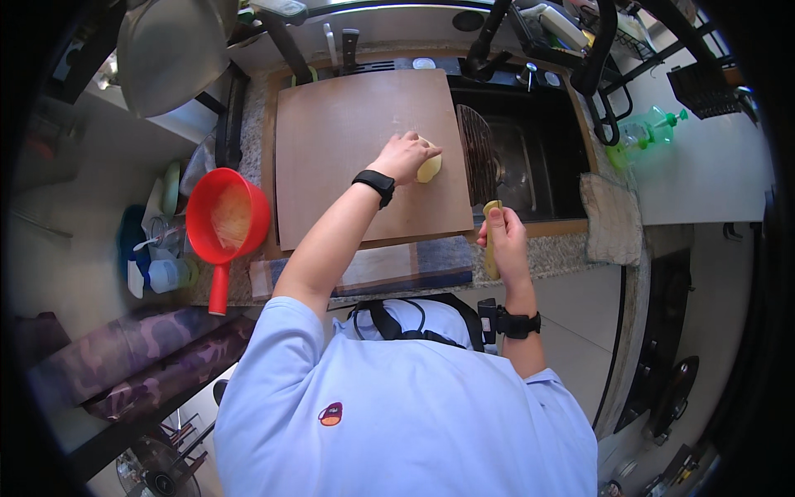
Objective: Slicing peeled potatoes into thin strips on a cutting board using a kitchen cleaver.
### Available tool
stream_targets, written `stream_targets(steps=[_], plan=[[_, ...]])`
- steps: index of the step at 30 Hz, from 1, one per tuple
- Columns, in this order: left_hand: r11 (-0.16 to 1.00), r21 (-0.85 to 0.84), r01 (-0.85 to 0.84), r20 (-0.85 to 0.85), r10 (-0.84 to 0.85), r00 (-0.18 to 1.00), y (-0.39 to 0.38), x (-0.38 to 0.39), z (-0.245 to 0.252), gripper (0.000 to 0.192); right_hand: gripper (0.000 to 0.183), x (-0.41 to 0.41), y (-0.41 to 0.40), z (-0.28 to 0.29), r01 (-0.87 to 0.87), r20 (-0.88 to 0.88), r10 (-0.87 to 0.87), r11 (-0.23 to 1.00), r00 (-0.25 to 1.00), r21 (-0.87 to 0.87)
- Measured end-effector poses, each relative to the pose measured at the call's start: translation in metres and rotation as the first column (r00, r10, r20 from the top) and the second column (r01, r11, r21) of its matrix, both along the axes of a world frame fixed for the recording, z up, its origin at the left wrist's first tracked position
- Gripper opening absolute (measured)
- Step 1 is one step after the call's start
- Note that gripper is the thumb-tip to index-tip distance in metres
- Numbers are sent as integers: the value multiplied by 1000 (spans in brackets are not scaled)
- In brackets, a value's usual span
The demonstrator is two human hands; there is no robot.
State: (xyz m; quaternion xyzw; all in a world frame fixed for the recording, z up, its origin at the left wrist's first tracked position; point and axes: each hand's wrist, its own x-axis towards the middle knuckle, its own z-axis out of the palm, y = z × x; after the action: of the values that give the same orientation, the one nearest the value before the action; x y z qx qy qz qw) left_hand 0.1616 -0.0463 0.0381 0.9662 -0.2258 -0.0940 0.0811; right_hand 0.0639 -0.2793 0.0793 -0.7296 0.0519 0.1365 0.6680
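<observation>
A wooden cutting board [366, 118] lies across the left part of the counter and sink. My left hand [407, 155] rests over a pale yellow piece of food [430, 169], perhaps a peeled potato, near the board's right side, with fingers on its top. My right hand [508, 241] grips the yellow handle of a broad-bladed kitchen knife [477, 155]. The blade points away from me, just past the board's right edge and over the black sink. A red long-handled plastic ladle or strainer [263, 214] stands left of the board, holding pale shreds in what looks like liquid.
A black sink [553, 149] with a faucet lies right of the board. A folded cloth [612, 217] hangs at its right corner, and a green pump bottle [646, 136] stands beyond. A striped towel [404, 267] lies before the board. A spray bottle [171, 274] is at the left.
</observation>
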Motion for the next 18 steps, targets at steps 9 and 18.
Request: stream_targets(steps=[9,18], plan=[[998,-54,31,219,-18,975,7,-8,-2,51,43,2,-4,-1,-16,-2,16,1000,1000,1],[993,-110,-29,421,73,904,15,-20,-18,37,42,8,10,-3,-26,-2,26,1000,1000,11]])
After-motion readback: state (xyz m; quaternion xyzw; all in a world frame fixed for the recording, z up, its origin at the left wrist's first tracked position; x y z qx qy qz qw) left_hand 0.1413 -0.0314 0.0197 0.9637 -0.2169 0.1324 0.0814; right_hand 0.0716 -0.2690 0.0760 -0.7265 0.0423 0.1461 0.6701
